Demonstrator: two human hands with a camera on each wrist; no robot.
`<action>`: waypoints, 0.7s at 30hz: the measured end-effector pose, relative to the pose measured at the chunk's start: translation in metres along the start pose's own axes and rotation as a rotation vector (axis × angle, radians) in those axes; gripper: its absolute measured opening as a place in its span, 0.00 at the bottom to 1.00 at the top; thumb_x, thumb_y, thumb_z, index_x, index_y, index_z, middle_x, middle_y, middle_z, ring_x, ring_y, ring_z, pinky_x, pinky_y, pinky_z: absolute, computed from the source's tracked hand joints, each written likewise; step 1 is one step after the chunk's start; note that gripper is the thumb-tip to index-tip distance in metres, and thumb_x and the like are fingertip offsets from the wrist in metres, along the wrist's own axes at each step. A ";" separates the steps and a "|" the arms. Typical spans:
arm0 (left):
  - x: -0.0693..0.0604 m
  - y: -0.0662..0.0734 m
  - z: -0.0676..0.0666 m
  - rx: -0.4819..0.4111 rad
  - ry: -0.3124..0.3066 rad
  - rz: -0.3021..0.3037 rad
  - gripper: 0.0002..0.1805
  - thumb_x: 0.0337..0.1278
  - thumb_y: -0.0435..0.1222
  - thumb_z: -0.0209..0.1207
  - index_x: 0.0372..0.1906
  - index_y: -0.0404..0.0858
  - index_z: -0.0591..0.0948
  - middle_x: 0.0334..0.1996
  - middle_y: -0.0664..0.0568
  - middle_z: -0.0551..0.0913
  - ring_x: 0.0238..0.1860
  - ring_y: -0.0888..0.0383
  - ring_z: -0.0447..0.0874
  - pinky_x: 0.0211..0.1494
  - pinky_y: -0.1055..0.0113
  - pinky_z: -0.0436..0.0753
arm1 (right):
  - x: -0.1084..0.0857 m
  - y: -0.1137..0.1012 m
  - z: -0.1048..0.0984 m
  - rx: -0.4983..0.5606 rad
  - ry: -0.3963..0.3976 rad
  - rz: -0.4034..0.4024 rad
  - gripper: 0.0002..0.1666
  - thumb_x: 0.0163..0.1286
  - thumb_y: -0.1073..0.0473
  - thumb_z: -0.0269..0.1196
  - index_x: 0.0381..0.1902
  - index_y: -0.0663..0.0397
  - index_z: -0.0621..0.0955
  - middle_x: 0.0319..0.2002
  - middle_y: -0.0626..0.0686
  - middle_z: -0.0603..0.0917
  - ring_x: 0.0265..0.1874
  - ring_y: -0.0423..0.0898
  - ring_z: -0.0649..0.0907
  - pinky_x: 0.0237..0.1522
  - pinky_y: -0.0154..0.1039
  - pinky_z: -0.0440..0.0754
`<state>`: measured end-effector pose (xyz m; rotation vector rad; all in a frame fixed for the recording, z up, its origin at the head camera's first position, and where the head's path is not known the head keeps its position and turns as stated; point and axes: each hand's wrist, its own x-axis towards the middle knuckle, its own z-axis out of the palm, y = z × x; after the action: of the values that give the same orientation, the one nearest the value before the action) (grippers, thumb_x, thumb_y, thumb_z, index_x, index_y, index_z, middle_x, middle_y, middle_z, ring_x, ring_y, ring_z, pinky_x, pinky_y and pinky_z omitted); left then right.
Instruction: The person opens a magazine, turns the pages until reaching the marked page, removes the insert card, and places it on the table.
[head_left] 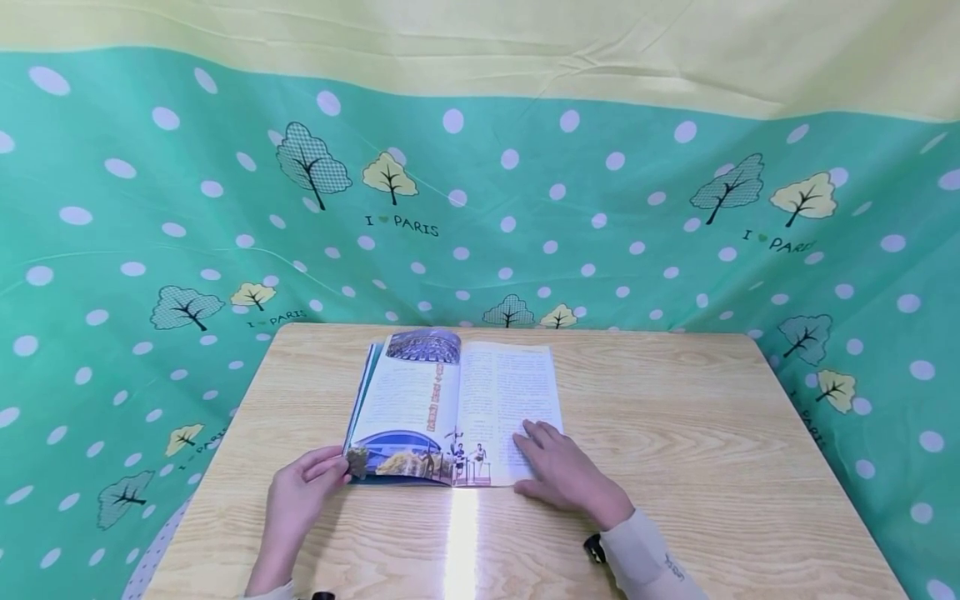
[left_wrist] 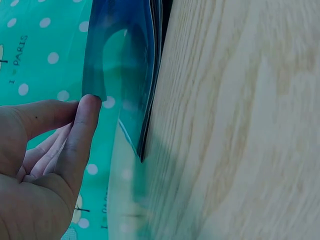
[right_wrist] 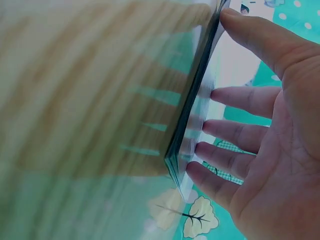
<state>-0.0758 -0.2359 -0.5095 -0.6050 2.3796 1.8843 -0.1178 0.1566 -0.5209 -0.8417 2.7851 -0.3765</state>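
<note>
An open magazine (head_left: 510, 392) lies on the wooden table, its left page printed with pictures of a stadium and a blue arched building. The left hand (head_left: 298, 493) pinches the magazine's lower left corner between thumb and finger. In the left wrist view, that hand (left_wrist: 55, 155) has the edge of a raised leaf (left_wrist: 94, 65) between its fingertips, lifted off the tabletop. Resting on the lower part of the right page, the right hand (head_left: 564, 473) has its fingers spread. The right wrist view shows its fingertips (right_wrist: 220, 94) touching the page, the thumb near the lower edge.
The light wood table (head_left: 675, 433) extends around the magazine, with a bright reflection (head_left: 461, 542) in front of it. A green dotted cloth (head_left: 480, 225) with printed trees hangs behind and along both sides. Dark straps (head_left: 595, 548) sit at the wrists.
</note>
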 end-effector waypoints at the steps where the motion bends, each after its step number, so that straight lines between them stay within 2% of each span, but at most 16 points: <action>1: 0.001 -0.002 -0.001 0.009 0.004 -0.001 0.21 0.63 0.30 0.65 0.59 0.25 0.78 0.43 0.40 0.88 0.37 0.56 0.90 0.45 0.69 0.88 | -0.001 0.000 0.000 0.005 0.004 -0.007 0.44 0.68 0.38 0.64 0.72 0.60 0.69 0.74 0.64 0.63 0.71 0.64 0.63 0.68 0.65 0.67; 6: 0.004 -0.008 -0.005 0.051 0.030 -0.008 0.20 0.64 0.31 0.64 0.58 0.26 0.79 0.43 0.41 0.88 0.36 0.57 0.90 0.44 0.71 0.88 | -0.002 0.004 -0.004 0.017 0.012 -0.029 0.37 0.72 0.41 0.61 0.70 0.58 0.72 0.72 0.62 0.66 0.71 0.62 0.65 0.69 0.62 0.67; 11: 0.005 -0.013 -0.008 0.081 0.040 -0.001 0.20 0.64 0.32 0.64 0.59 0.28 0.79 0.44 0.41 0.88 0.37 0.57 0.89 0.44 0.72 0.88 | -0.005 0.005 -0.007 -0.037 0.038 -0.046 0.30 0.74 0.43 0.60 0.64 0.57 0.78 0.68 0.60 0.73 0.67 0.60 0.71 0.66 0.62 0.72; 17: 0.003 -0.012 -0.010 0.121 0.048 0.006 0.24 0.65 0.41 0.65 0.59 0.29 0.79 0.46 0.41 0.87 0.40 0.56 0.89 0.44 0.74 0.87 | -0.010 0.011 -0.008 -0.070 0.140 -0.072 0.24 0.73 0.45 0.62 0.58 0.54 0.82 0.58 0.56 0.82 0.59 0.54 0.79 0.63 0.58 0.75; 21: 0.003 -0.011 -0.009 0.092 0.055 -0.008 0.26 0.66 0.45 0.65 0.58 0.30 0.79 0.46 0.40 0.87 0.42 0.54 0.89 0.46 0.72 0.87 | -0.014 0.020 -0.008 -0.046 0.243 -0.091 0.23 0.71 0.48 0.66 0.57 0.54 0.82 0.54 0.53 0.84 0.55 0.52 0.81 0.61 0.55 0.78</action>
<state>-0.0732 -0.2474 -0.5178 -0.6665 2.4774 1.7664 -0.1192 0.1819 -0.5172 -0.9974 2.9944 -0.4591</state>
